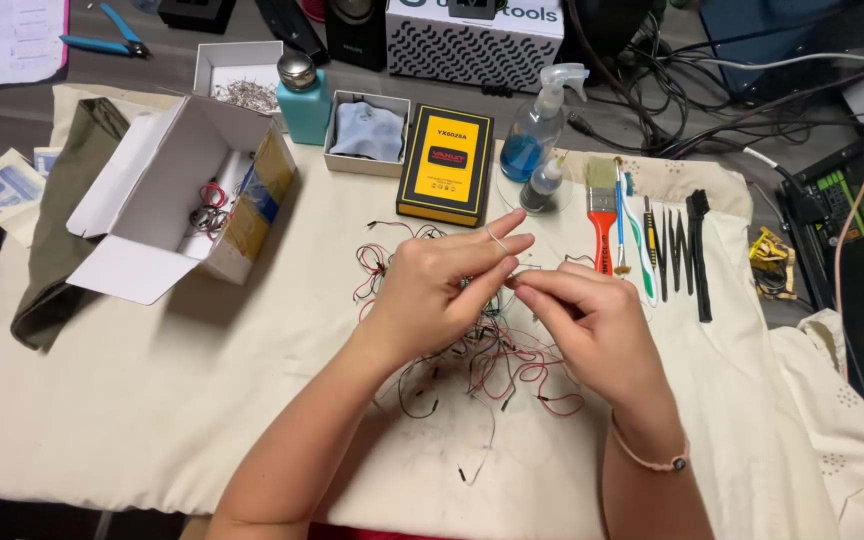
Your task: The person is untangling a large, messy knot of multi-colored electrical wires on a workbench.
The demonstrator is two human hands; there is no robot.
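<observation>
Cloth-covered table (152, 400) — wire tangle (492, 360) lay directly under both hands. Left hand (442, 295) and right hand (592, 320) pinched one thin wire (524, 270) between them — running left-right.

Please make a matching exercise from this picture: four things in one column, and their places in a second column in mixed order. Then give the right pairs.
Things:
1. spray bottle
2. open white box
3. blue pliers
4. tangle of wires

Places:
A. far left, at the top edge, beside papers
B. under the left hand and right hand
C. right of the yellow-and-black box
D. left on the cloth, tipped on its side

Pairs: 1-C, 2-D, 3-A, 4-B
</observation>
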